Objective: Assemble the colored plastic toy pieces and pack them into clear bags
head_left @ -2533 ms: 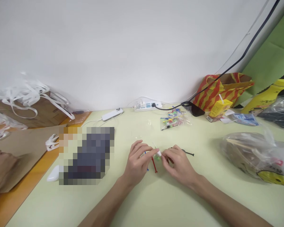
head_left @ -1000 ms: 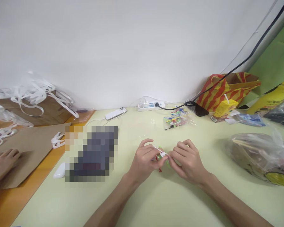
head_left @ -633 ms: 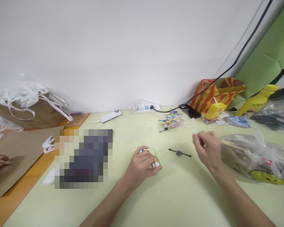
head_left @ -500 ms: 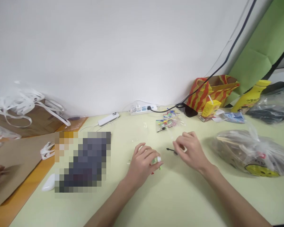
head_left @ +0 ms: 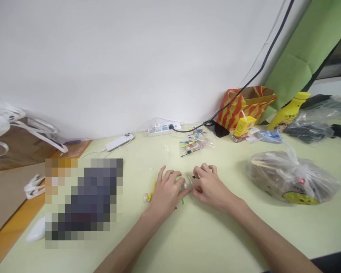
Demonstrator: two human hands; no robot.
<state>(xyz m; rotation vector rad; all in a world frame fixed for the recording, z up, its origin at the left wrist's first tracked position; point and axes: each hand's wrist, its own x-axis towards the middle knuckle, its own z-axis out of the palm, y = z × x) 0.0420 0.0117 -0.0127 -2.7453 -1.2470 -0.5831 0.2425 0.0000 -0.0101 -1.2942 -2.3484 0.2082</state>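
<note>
Left hand (head_left: 166, 191) and right hand (head_left: 208, 185) pinch small plastic sticks (head_left: 184, 185) together mid-desk (head_left: 204, 242); the next joint likely needs fine alignment.

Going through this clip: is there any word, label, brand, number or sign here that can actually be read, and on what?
None can be read.
Yellow bottle: dark print, too blurred.
Yellow drink carton: markings too small.
Yellow patch on the plastic bag: only a dark figure, no legible text.
Power strip: no legible marking.
The small coloured sticks between left hand and right hand show no print.
</note>
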